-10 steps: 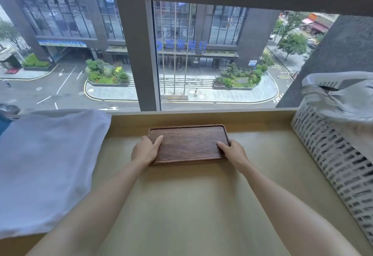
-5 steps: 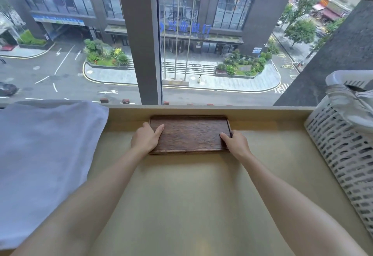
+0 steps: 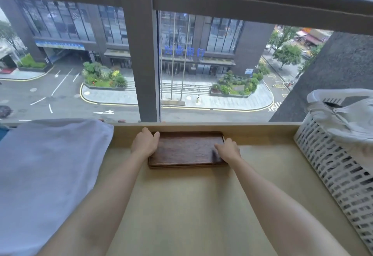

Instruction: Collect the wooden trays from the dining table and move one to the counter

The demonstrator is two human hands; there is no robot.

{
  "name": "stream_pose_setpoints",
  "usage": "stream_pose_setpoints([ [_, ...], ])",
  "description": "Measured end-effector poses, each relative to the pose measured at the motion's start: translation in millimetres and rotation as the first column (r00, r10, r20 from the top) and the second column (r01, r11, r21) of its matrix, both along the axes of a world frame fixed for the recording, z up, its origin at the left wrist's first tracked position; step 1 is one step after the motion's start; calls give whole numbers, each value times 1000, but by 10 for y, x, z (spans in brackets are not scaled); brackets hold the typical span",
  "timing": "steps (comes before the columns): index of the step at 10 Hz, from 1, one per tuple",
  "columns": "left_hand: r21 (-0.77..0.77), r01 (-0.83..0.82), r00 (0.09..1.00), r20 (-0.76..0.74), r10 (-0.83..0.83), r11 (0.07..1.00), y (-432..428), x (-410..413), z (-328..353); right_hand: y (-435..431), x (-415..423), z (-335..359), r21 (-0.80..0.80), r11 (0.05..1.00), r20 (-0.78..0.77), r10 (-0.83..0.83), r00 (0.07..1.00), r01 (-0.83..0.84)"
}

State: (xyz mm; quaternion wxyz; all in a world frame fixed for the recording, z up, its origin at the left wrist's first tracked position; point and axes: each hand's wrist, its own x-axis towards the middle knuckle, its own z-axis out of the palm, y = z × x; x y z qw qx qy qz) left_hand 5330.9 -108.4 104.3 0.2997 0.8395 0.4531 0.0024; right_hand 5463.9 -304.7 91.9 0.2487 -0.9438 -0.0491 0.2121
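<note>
A dark wooden tray (image 3: 186,150) lies flat on the pale wooden counter (image 3: 181,205), close to the raised ledge under the window. Its front edge shows a thin seam, so it may be two stacked trays; I cannot tell. My left hand (image 3: 145,142) grips the tray's left end, thumb over the rim. My right hand (image 3: 228,151) rests on the tray's right end, fingers on its top surface and slightly blurred.
A white folded cloth or pillow (image 3: 44,171) covers the counter's left side. A white slatted laundry basket (image 3: 339,167) with white fabric in it stands at the right. The window glass and its frame post (image 3: 141,64) rise directly behind the ledge.
The tray has slid farther back toward the window ledge with both hands on it. My right hand has shifted up onto the tray's top surface.
</note>
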Motion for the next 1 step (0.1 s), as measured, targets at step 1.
stream_pose_setpoints([
  [1, 173, 21, 997, 76, -35, 985, -3, -121, 167, -16, -90, 175, 9, 999, 97, 33, 995, -34],
])
